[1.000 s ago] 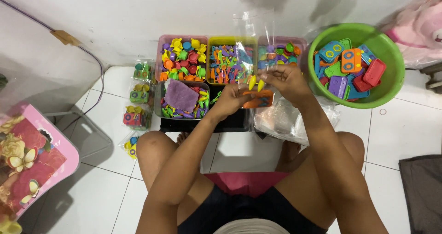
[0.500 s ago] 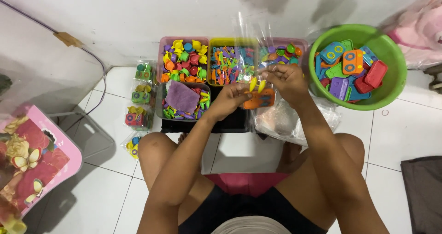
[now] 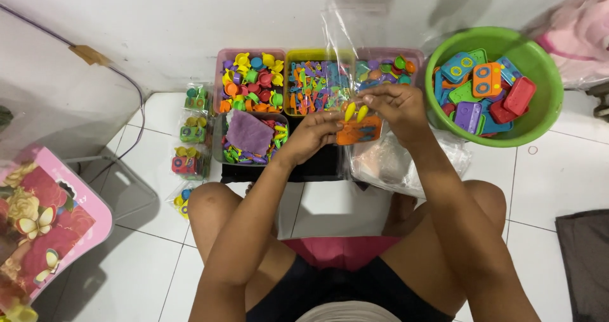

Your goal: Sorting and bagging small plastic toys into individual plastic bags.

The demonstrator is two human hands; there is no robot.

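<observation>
A: Pink shorts and bare knees sit nearest the camera, on white floor tiles (image 3: 558,176). What is held?

B: Left hand (image 3: 312,135) and right hand (image 3: 394,106), both closed on one clear bag (image 3: 355,56). The left pinches it from below, the right from the upper right edge. The bag stands upright between them.

A: Contents of the bag?

B: An orange toy piece (image 3: 359,130) at the bottom and two small yellow pieces (image 3: 354,111) just above it, between the fingers. More I cannot tell.

A: Below the hands?

B: A heap of clear bags (image 3: 406,163) on the floor, just under the right wrist.

A: Further out?

B: Sorting trays (image 3: 254,106) against the wall, each compartment filled with small coloured plastic toys; one holds a purple cloth (image 3: 248,132). Left of them, a column of filled packets (image 3: 190,135) on the tiles.

A: Right side?

B: A green basin (image 3: 542,75) of larger flat toys, near the right hand but apart from it. A dark mat (image 3: 583,258) lies at the right edge.

A: Far left?

B: A pink flowered board (image 3: 44,220), well apart from both hands.
</observation>
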